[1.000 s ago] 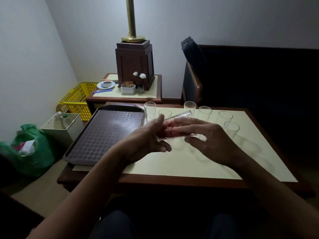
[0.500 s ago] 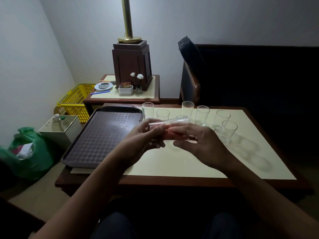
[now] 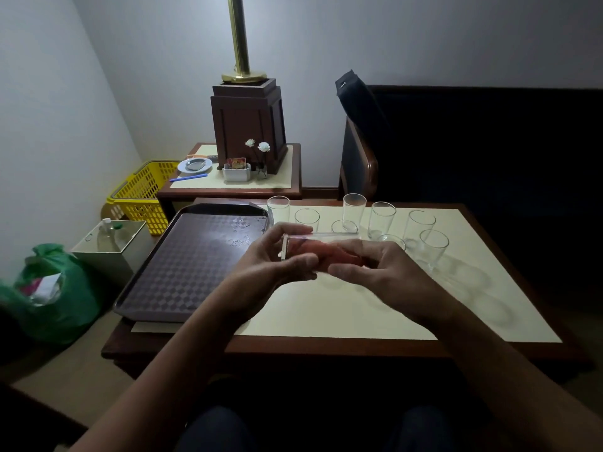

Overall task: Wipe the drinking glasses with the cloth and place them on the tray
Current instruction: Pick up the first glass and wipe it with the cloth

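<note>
I hold one clear drinking glass (image 3: pixel 321 238) on its side above the table, base end in my left hand (image 3: pixel 274 265). A reddish cloth (image 3: pixel 323 256) shows through the glass, pushed inside it by my right hand (image 3: pixel 378 272), whose fingers close on the cloth at the glass's mouth. The dark checkered tray (image 3: pixel 182 265) lies to the left of my hands with nothing on it. Several more clear glasses stand upright in a loose group behind my hands, among them one glass (image 3: pixel 278 208) by the tray's far corner and one glass (image 3: pixel 434 246) at the right.
The low wooden table (image 3: pixel 359 314) has a cream top. Behind it stand a side table (image 3: pixel 287 181) with a lamp base (image 3: pixel 249 125) and small items, and a dark sofa (image 3: pixel 489 141). A yellow basket (image 3: pixel 143 194), a white bin (image 3: pixel 114 246) and a green bag (image 3: pixel 55 295) sit on the floor at left.
The held glass has come lower and closer to me and turned level. My right hand's fingers have worked the cloth further into it.
</note>
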Demonstrator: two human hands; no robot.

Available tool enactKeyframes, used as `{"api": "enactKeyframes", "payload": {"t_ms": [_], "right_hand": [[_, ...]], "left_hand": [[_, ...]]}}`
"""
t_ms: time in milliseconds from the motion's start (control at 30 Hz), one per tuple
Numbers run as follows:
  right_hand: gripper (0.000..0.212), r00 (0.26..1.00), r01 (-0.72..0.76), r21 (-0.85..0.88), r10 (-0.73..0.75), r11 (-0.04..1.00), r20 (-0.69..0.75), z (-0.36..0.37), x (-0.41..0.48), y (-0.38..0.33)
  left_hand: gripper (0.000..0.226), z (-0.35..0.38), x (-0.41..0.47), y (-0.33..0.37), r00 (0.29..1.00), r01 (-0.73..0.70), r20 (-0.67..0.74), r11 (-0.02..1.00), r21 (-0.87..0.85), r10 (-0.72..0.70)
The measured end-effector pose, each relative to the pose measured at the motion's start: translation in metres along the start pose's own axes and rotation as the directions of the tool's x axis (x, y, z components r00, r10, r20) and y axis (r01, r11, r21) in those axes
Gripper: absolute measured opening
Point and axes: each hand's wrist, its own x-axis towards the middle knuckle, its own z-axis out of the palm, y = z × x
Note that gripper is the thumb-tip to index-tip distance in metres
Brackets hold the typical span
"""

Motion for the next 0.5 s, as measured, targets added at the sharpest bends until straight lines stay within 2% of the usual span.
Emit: {"api": "enactKeyframes", "payload": {"t_ms": [100, 200, 233, 300, 367, 433, 500], "right_hand": [[0.035, 0.992, -0.111, 0.174, 0.100, 0.979, 0.071, -0.005, 0.000, 0.001], [0.028, 0.996, -0.077, 0.270, 0.088, 0.960, -0.030, -0.001, -0.003, 0.000], [0.031, 0.995, -0.013, 0.236, 0.036, 0.972, -0.096, 0.002, -0.004, 0.001], [0.037, 0.976, 0.112, 0.004, -0.109, 0.994, -0.190, 0.007, -0.005, 0.005], [0.040, 0.976, 0.137, -0.119, -0.155, 0.983, -0.156, 0.010, -0.005, 0.006], [0.037, 0.995, 0.047, -0.044, -0.051, 0.998, -0.086, 0.006, -0.002, 0.002], [0.026, 0.997, -0.053, 0.096, 0.058, 0.994, -0.048, 0.000, 0.002, -0.001]], "left_hand": [[0.050, -0.003, -0.004, -0.003, 0.990, -0.134, 0.050, 0.983, 0.129, 0.129], [0.057, -0.001, -0.003, -0.005, 0.991, -0.136, 0.014, 0.978, 0.158, 0.135], [0.059, 0.000, -0.001, -0.004, 0.996, -0.090, -0.003, 0.986, 0.140, 0.091], [0.054, 0.002, 0.001, 0.000, 0.997, 0.077, -0.002, 0.997, 0.029, -0.077], [0.048, 0.003, 0.003, 0.002, 0.989, 0.149, 0.001, 0.989, -0.019, -0.149], [0.045, 0.000, 0.005, -0.001, 0.997, 0.067, -0.040, 0.998, 0.008, -0.067], [0.049, -0.003, 0.005, -0.004, 0.996, -0.075, -0.044, 0.995, 0.070, 0.078]]}}
